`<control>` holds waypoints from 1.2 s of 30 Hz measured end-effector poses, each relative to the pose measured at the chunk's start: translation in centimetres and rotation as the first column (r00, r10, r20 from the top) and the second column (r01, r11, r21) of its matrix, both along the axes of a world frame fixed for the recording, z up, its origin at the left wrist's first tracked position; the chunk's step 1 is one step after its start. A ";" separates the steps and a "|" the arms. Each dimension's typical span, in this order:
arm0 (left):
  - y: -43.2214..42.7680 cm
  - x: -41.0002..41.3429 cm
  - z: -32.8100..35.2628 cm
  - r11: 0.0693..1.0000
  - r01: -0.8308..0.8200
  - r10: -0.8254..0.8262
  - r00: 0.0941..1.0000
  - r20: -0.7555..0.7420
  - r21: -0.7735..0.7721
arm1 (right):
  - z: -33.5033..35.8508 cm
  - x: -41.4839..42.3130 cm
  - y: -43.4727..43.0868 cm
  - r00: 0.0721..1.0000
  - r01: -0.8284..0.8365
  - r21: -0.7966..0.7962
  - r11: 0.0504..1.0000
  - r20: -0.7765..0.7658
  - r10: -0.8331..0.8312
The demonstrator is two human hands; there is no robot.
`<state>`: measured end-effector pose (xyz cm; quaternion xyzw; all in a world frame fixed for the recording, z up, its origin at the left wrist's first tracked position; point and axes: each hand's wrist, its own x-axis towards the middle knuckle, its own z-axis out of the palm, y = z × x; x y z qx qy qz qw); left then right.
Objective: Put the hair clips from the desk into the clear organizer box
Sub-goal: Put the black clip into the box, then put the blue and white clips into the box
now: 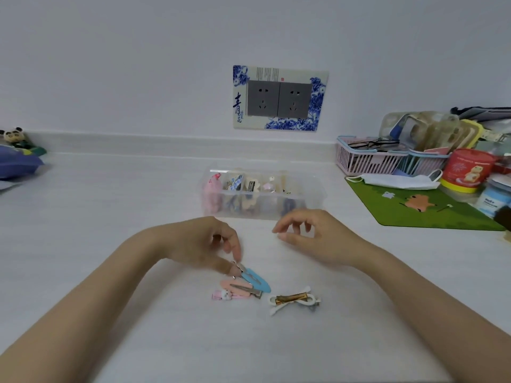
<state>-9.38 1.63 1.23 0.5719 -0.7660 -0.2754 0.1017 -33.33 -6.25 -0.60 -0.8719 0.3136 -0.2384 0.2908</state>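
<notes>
Pinching blue clip [255, 280] — left hand [206, 241] | socket surround [238, 106] reads "青"

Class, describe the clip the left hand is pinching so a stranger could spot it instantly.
Start at the clear plastic organizer box on the white desk, then come toward the camera to the left hand. Its fingertips pinch the metal end of a flat sky-blue teardrop snap clip, the only blue one there.

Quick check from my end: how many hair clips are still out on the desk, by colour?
Blue clip, pinched by the left hand: 1
Pink flat clip: 1
Pink clip with small white figure: 1
White bow clip: 1
Total: 4
</notes>
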 end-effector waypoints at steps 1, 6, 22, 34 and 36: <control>0.0 -0.1 0.0 1.000 -0.008 0.008 1.000 -0.015 0.007 | -0.1 0.0 0.0 1.000 0.004 0.014 1.000 0.014 -0.004; 0.0 -1.0 -0.3 1.000 -0.008 0.007 0.994 -0.106 -0.010 | -0.3 0.3 0.3 0.998 -0.030 0.093 0.995 0.050 0.026; -2.1 -4.8 -1.4 0.869 -0.393 0.111 0.746 -0.656 -0.300 | 1.1 1.0 1.0 0.871 -0.031 0.434 0.900 0.454 -0.189; -2.6 -2.8 -2.6 0.936 -0.202 0.118 0.951 -0.284 -0.288 | 5.0 -2.3 -7.7 0.833 0.405 0.038 0.913 0.397 -0.386; -2.6 -2.7 -2.7 0.937 -0.192 0.113 0.957 -0.266 -0.292 | 4.5 -2.0 -8.3 0.888 0.375 0.018 0.927 0.282 -0.364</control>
